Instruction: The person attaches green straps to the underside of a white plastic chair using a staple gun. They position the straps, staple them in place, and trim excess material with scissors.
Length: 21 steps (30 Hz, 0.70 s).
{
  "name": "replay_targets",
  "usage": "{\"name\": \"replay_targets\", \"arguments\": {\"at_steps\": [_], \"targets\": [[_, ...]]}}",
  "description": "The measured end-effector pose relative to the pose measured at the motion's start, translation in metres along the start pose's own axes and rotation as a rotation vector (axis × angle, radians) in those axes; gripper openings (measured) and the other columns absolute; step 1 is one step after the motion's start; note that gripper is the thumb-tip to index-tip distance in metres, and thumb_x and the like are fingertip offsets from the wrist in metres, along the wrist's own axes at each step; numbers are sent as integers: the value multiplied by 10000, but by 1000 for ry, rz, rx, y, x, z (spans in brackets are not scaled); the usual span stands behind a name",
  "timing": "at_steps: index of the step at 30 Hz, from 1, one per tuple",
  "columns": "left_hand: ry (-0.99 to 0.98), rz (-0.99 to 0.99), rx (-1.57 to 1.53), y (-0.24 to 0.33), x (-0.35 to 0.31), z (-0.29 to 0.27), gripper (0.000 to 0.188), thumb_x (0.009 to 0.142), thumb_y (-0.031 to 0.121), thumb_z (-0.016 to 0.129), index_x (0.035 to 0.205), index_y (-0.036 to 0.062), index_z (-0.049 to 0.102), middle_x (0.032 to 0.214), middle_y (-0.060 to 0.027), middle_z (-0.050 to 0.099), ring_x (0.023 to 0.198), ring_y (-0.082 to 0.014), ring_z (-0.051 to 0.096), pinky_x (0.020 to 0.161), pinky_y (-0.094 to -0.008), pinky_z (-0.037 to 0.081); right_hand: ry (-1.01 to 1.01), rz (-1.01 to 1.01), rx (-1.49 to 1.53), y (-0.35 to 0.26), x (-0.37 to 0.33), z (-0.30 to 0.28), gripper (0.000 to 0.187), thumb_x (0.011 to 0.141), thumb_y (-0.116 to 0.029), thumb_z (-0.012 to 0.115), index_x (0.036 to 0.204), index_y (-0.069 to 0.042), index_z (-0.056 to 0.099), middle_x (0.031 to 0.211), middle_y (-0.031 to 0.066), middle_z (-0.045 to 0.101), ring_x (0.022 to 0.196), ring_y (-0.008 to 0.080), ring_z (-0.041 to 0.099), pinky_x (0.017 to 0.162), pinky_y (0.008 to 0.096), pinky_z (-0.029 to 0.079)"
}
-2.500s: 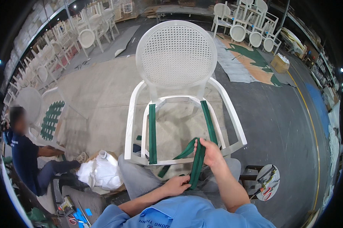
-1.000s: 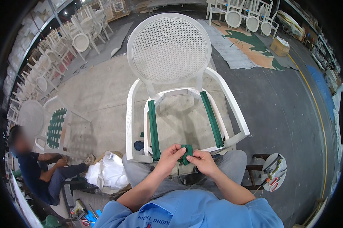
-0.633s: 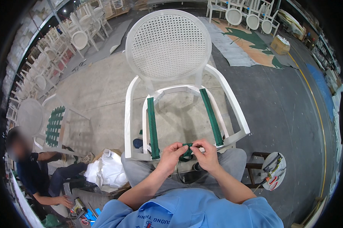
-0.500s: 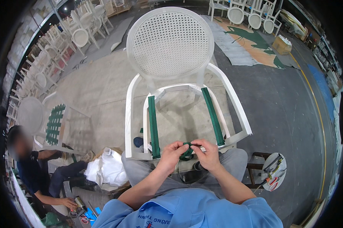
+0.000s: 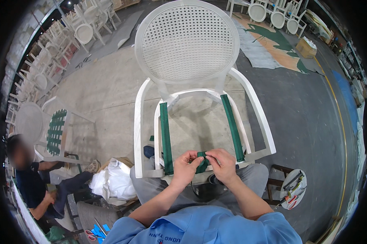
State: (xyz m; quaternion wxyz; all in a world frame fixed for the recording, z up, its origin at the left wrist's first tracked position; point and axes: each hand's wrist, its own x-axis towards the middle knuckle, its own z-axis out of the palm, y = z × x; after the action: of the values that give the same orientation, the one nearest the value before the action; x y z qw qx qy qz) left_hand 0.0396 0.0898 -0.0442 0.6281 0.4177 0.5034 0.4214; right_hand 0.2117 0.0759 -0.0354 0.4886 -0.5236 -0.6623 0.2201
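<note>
The green webbing strap (image 5: 201, 163), which had hung in long loops a moment earlier, was now bunched small before the white armchair (image 5: 187, 44), above my lap, my left hand (image 5: 186, 167) and right hand (image 5: 221, 163) both pinching it. Dark lettering (image 5: 164, 237) marked my blue shirt (image 5: 205, 223), partly cut off below; my fingers hid some folds.

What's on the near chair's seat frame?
Two green straps, one along each side of the frame. Left hand and right hand, gripping green webbing, hide part of its front.
</note>
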Motion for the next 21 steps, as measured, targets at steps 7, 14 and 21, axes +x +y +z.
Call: {"name": "replay_targets", "arguments": {"at_steps": [7, 14, 21], "targets": [[96, 414, 479, 13, 38, -4, 198, 864, 41, 774, 1059, 51, 739, 951, -76, 710, 908, -194, 676, 824, -296, 531, -2, -5, -45, 23, 32, 15, 144, 844, -10, 749, 983, -42, 728, 948, 124, 675, 836, 285, 670, 716, 366, 539], [117, 426, 505, 13, 98, -4, 157, 861, 57, 771, 1014, 36, 744, 959, -118, 697, 915, -243, 687, 825, -339, 534, -38, 15, -17, 59, 82, 23, 119, 864, -29, 735, 982, -41, 721, 943, 121, 663, 815, 281, 662, 712, 367, 531], [143, 329, 554, 0, 171, -1, 122, 872, 78, 751, 982, 27, 739, 957, -128, 702, 892, -231, 691, 802, -335, 534, -198, 271, 106, 123, 134, 37, 129, 878, -105, 734, 980, -25, 729, 892, 137, 680, 799, 278, 687, 702, 353, 525]]}}
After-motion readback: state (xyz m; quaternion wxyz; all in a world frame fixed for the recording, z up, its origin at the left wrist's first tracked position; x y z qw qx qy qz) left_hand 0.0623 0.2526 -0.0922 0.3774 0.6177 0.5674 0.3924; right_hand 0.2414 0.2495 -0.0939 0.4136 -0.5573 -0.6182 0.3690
